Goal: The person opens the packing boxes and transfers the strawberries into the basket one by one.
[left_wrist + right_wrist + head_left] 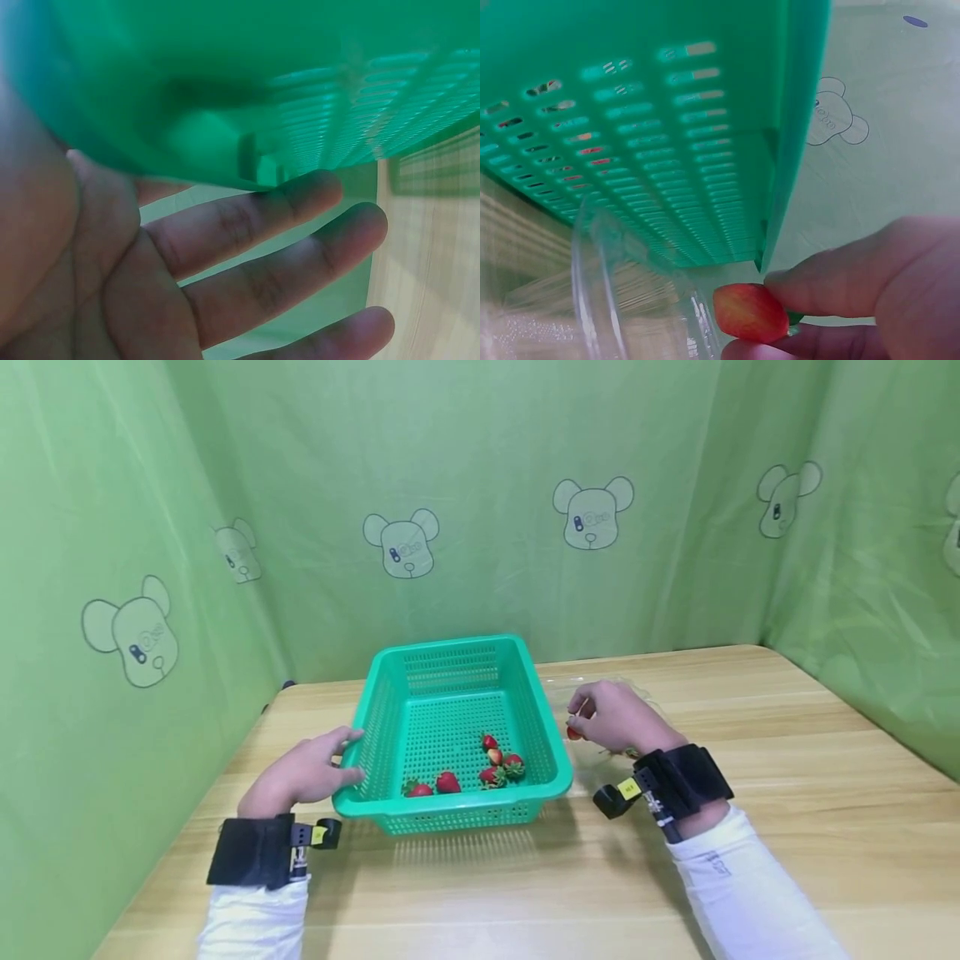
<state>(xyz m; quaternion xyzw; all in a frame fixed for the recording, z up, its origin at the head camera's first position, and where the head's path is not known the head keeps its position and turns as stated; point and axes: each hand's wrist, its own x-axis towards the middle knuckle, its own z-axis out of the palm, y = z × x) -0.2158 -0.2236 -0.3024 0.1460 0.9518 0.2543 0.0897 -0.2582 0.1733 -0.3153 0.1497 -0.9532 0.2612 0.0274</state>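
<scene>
My left hand [311, 767] rests at the left rim of a green plastic basket [453, 804], thumb and a fingertip over the edge. In the left wrist view, other fingers [262, 296] stretch out straight below the rim, outside the wall. Thumb and fingers of my right hand [617, 717] pinch a small red strawberry [750, 311] by its leafy end, just right of the basket. Several strawberries [447, 782] lie inside, mostly at the near end. Close under the held fruit is a clear plastic container [604, 277], largely behind the right hand in the head view.
A light wooden table [787, 760] carries everything. Green curtains [480, 593] with printed bear heads hang at the back and both sides. Some green leafy bits [628, 752] show beneath the right hand.
</scene>
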